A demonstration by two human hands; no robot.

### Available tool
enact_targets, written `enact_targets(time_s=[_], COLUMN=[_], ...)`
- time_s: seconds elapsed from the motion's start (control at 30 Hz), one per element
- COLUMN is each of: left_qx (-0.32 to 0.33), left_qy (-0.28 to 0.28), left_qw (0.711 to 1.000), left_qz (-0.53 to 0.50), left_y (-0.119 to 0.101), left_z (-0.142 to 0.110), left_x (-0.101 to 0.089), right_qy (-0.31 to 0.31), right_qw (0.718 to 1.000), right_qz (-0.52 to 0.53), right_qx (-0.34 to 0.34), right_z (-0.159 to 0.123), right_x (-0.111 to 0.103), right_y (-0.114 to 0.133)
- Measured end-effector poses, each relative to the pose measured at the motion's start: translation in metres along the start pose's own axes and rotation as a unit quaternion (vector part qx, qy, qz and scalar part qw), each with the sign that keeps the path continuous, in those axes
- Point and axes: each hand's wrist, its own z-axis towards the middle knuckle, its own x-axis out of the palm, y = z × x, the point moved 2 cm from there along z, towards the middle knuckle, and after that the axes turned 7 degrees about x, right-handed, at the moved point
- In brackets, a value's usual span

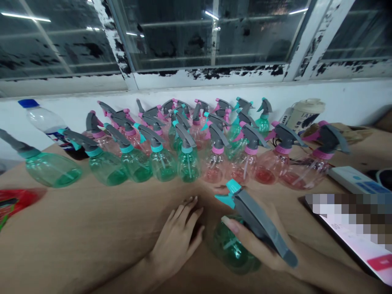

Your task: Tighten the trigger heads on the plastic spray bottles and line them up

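My right hand is wrapped round a green spray bottle with a grey and turquoise trigger head, near the front of the table. Its thumb lies across the bottle's near side, while most of the other fingers are hidden behind the head. To the left of that bottle, my left hand rests palm down on the tabletop, fingers stretched forward and holding nothing. Beyond both hands stand several rows of spray bottles: green ones with turquoise collars mostly to the left, pink ones mostly to the right.
A cola bottle with a blue cap stands at the back left. On the right are a coffee cup, a white box and a lit tablet. A red packet lies at the left edge. Windows rise behind.
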Motion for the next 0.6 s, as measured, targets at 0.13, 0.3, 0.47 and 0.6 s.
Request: enact_targets(time_s=[0.13,0.3,0.47,0.6], left_qx=[-0.006,-0.006,0.002,0.004], left_qy=[0.014,0.025,0.030,0.030], left_qw=[1.000,0.999,0.999,0.999], left_qz=[0.012,0.019,0.025,0.026], left_y=[0.001,0.001,0.001,0.001], left_z=[-0.001,0.000,0.000,0.000], left_x=[0.002,0.002,0.000,0.001], right_qy=[-0.008,0.018,0.025,0.036], right_qw=[1.000,0.999,1.000,0.998], right_qz=[0.014,-0.002,-0.012,-0.044], right_qx=[0.021,0.031,0.004,-0.021], right_z=[-0.001,0.002,0.003,0.004], right_x=[-0.001,-0.007,-0.011,-0.009], right_y=[-0.001,0.002,0.002,-0.001])
